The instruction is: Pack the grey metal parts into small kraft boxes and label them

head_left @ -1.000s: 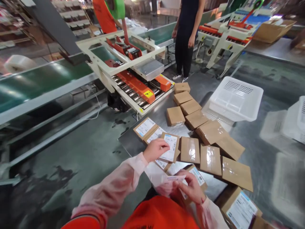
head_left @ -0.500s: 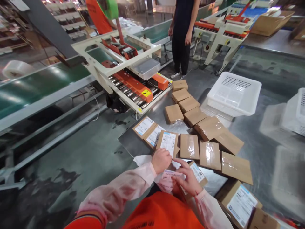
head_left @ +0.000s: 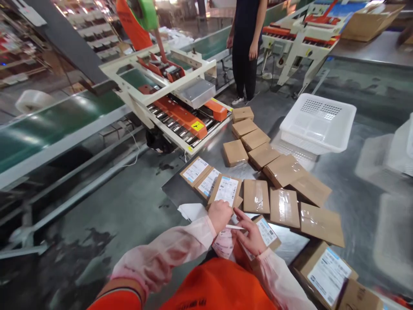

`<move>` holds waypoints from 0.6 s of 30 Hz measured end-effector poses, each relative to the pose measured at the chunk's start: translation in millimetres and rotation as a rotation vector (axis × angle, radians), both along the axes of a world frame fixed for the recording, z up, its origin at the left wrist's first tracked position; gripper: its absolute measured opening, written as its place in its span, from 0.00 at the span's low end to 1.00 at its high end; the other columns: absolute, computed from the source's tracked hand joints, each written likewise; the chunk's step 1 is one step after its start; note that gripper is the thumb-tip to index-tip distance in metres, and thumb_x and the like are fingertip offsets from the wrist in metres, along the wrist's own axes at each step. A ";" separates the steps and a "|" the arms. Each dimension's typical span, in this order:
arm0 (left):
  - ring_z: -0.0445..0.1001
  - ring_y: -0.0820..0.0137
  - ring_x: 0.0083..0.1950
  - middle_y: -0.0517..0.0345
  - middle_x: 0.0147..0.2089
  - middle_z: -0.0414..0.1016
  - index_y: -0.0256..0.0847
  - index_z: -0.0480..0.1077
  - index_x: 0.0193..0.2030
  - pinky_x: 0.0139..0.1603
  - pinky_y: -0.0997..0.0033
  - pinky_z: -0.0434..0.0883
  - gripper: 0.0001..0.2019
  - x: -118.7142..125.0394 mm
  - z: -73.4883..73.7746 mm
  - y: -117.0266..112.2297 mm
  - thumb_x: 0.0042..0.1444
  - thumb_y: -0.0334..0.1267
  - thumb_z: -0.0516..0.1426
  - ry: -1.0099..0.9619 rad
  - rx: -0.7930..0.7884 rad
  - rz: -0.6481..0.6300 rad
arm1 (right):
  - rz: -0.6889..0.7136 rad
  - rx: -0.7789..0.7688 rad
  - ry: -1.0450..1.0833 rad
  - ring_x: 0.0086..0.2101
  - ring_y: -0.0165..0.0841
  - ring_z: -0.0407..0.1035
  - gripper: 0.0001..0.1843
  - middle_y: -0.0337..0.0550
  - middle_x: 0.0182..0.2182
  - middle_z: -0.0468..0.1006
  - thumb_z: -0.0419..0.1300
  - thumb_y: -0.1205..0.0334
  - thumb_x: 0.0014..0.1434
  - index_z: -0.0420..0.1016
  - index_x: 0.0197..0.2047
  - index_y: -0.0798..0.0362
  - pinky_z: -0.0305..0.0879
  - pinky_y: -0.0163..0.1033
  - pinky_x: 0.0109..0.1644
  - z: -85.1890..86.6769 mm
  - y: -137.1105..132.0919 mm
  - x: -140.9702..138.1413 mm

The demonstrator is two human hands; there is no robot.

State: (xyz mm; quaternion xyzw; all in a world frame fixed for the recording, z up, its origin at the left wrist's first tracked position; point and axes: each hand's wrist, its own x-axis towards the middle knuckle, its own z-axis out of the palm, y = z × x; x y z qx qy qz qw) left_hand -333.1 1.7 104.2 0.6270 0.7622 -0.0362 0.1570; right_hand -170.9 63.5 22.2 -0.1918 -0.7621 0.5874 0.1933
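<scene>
Paper [head_left: 223,244], printed, hung right there in the head view, just below the left hand [head_left: 220,214], and the right hand [head_left: 254,237] had it pinched between thumb and fingers! Over on the left, the fingers were curled in at the near edge of a labelled box [head_left: 228,188]; whether they gripped anything, I couldn't tell. Taped boxes [head_left: 284,207] sat alongside on the counter [head_left: 176,186], a white basket [head_left: 318,125] beyond them.
</scene>
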 end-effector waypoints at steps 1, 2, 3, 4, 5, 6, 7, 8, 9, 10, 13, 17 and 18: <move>0.78 0.56 0.44 0.42 0.38 0.79 0.32 0.80 0.37 0.42 0.59 0.73 0.12 1.0 1.1 -0.1 0.60 0.26 0.53 0.004 -0.009 0.007 | 0.006 0.013 -0.002 0.61 0.46 0.66 0.12 0.56 0.64 0.67 0.62 0.53 0.60 0.79 0.31 0.51 0.66 0.56 0.63 -1.1 -0.5 -0.2; 0.78 0.56 0.44 0.42 0.38 0.79 0.33 0.80 0.37 0.42 0.60 0.73 0.12 2.4 1.7 -0.5 0.60 0.25 0.53 0.010 -0.015 0.016 | 0.013 0.032 -0.003 0.61 0.46 0.66 0.12 0.56 0.64 0.67 0.61 0.54 0.60 0.79 0.31 0.51 0.66 0.56 0.62 -2.1 -1.0 -0.3; 0.78 0.56 0.44 0.42 0.39 0.79 0.33 0.80 0.38 0.41 0.60 0.72 0.13 4.1 1.7 -1.2 0.60 0.25 0.53 0.015 -0.019 0.026 | 0.020 0.053 -0.003 0.61 0.47 0.65 0.11 0.57 0.64 0.66 0.60 0.56 0.60 0.79 0.31 0.52 0.67 0.55 0.62 -2.9 -1.6 -0.5; 0.77 0.56 0.45 0.41 0.39 0.79 0.33 0.79 0.38 0.41 0.61 0.72 0.13 6.2 1.2 -2.0 0.60 0.25 0.52 0.020 -0.020 0.036 | 0.030 0.074 -0.004 0.62 0.47 0.65 0.09 0.57 0.64 0.66 0.60 0.59 0.60 0.79 0.32 0.52 0.67 0.55 0.61 -3.4 -2.1 -0.6; 0.77 0.55 0.45 0.41 0.39 0.79 0.32 0.79 0.38 0.41 0.60 0.72 0.13 8.4 0.3 -3.0 0.60 0.25 0.52 0.023 -0.019 0.047 | 0.042 0.093 -0.007 0.62 0.46 0.64 0.08 0.57 0.64 0.67 0.59 0.61 0.59 0.79 0.32 0.52 0.67 0.54 0.61 -3.8 -2.5 -0.8; 0.77 0.55 0.45 0.41 0.39 0.79 0.32 0.79 0.39 0.42 0.60 0.72 0.12 10.6 -1.0 -3.9 0.61 0.25 0.52 0.024 -0.016 0.059 | 0.056 0.109 -0.013 0.63 0.46 0.64 0.08 0.57 0.64 0.67 0.58 0.64 0.58 0.79 0.33 0.52 0.68 0.53 0.60 -3.9 -2.9 -1.0; 0.77 0.55 0.45 0.40 0.40 0.78 0.31 0.78 0.40 0.43 0.59 0.72 0.12 12.4 -2.5 -4.6 0.61 0.25 0.52 0.024 -0.009 0.071 | 0.069 0.124 -0.021 0.63 0.45 0.64 0.08 0.57 0.64 0.67 0.57 0.66 0.57 0.79 0.32 0.52 0.68 0.52 0.60 -4.0 -3.1 -1.3; 0.77 0.54 0.45 0.39 0.40 0.78 0.30 0.78 0.40 0.43 0.58 0.72 0.13 13.5 -3.9 -5.0 0.61 0.25 0.51 0.023 -0.001 0.084 | 0.079 0.138 -0.029 0.62 0.45 0.64 0.08 0.57 0.64 0.67 0.57 0.68 0.56 0.78 0.32 0.52 0.68 0.52 0.60 -4.0 -3.1 -1.5; 0.77 0.54 0.45 0.38 0.40 0.78 0.29 0.78 0.41 0.44 0.57 0.72 0.13 13.8 -5.0 -5.0 0.62 0.25 0.51 0.019 0.010 0.097 | 0.086 0.151 -0.035 0.62 0.45 0.65 0.09 0.57 0.64 0.67 0.56 0.69 0.55 0.78 0.31 0.52 0.68 0.51 0.60 -3.9 -2.8 -1.8; 0.76 0.54 0.45 0.37 0.41 0.78 0.28 0.77 0.41 0.44 0.56 0.72 0.13 12.9 -5.6 -4.6 0.62 0.24 0.50 0.011 0.022 0.110 | 0.089 0.164 -0.036 0.61 0.45 0.65 0.09 0.57 0.64 0.67 0.56 0.70 0.55 0.77 0.31 0.52 0.68 0.51 0.60 -3.5 -2.3 -2.0; 0.76 0.54 0.46 0.37 0.40 0.78 0.28 0.77 0.38 0.48 0.54 0.72 0.12 4.4 -3.9 -2.8 0.61 0.26 0.52 -0.023 0.060 0.126 | 0.062 0.213 -0.015 0.61 0.45 0.66 0.08 0.57 0.62 0.69 0.56 0.68 0.56 0.77 0.30 0.52 0.67 0.53 0.61 0.6 0.6 -2.0; 0.76 0.63 0.49 0.48 0.45 0.80 0.35 0.77 0.44 0.53 0.63 0.72 0.12 -8.6 0.5 -9.8 0.63 0.33 0.53 -0.488 0.218 0.177 | -0.132 0.141 0.023 0.47 0.43 0.75 0.08 0.55 0.46 0.80 0.59 0.59 0.58 0.78 0.31 0.51 0.73 0.49 0.51 17.7 3.0 -3.0; 0.76 0.65 0.48 0.49 0.47 0.81 0.36 0.75 0.50 0.51 0.65 0.73 0.13 -10.2 0.4 -14.0 0.63 0.35 0.53 -0.721 0.262 0.216 | -0.193 0.087 0.021 0.42 0.41 0.76 0.10 0.52 0.40 0.81 0.59 0.56 0.59 0.78 0.31 0.52 0.74 0.46 0.46 23.3 3.2 -4.4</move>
